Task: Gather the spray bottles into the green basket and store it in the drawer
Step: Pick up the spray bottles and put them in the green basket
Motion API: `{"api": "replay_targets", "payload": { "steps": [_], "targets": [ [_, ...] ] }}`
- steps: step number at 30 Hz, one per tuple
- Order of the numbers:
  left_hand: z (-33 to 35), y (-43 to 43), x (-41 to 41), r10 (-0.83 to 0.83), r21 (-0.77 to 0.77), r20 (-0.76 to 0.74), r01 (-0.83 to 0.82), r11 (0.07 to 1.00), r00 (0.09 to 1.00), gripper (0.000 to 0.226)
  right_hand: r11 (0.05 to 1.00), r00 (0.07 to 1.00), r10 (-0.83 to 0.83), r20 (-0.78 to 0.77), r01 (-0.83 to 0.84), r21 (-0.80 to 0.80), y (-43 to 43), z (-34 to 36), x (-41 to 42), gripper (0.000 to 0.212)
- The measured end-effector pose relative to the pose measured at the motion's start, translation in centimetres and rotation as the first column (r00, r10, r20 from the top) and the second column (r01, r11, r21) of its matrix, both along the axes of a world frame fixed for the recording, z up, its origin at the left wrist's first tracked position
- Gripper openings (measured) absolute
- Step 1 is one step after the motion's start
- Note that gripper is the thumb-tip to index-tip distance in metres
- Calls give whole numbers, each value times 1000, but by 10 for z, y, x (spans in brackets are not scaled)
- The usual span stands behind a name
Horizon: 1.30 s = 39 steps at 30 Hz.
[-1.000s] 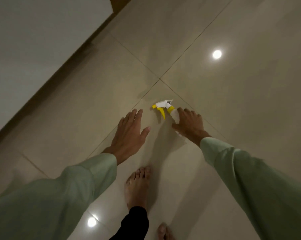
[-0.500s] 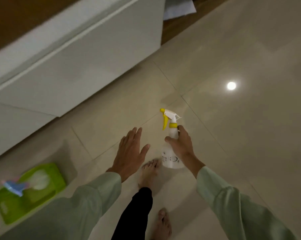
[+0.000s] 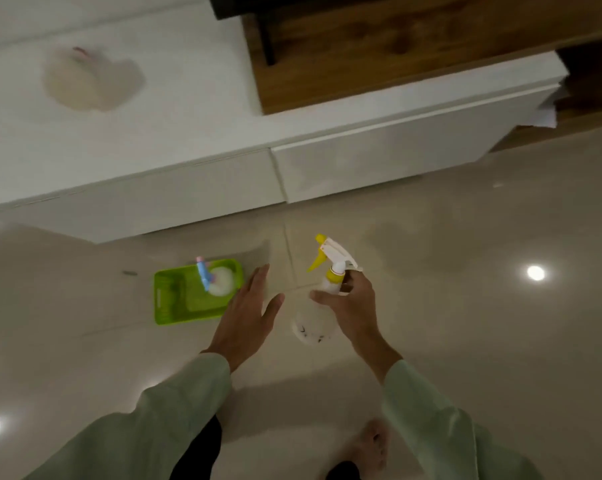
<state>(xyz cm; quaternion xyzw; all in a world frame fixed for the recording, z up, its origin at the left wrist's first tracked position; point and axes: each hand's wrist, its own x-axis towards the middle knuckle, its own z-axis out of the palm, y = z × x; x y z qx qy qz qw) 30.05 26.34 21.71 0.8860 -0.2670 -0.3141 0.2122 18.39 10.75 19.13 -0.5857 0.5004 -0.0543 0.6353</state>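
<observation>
- green basket [image 3: 174, 303] on the floor [image 3: 465, 323], frame centre-left; blue-topped spray bottle [image 3: 216, 280] inside, blurred
- right hand [image 3: 353, 306] fingers grip yellow-trigger spray bottle [image 3: 330, 271]; its body partly hidden
- left hand [image 3: 249, 315] open, empty

Pale blurred object [image 3: 91, 79] atop white cabinet [image 3: 188, 133]; glossy tiled floor [image 3: 465, 341].

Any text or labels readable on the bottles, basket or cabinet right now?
None can be read.
Yellow-trigger bottle in the right hand: dark marks near its base, too blurred to read.
Blue-trigger bottle in the green basket: no print visible.
Cabinet: no lettering visible.
</observation>
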Motion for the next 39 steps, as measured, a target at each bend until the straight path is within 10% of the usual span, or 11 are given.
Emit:
{"api": "replay_targets", "payload": {
  "steps": [16,39],
  "targets": [
    [-50,244,210,172,28,-107,-170,985,979,58,995,998,-3,-57,-3,-101,277,-59,237,35],
    [-209,279,291,149,80,-154,-138,987,977,61,852,957,112,-268,-231,-469,345,-242,329,17]
  ]
}}
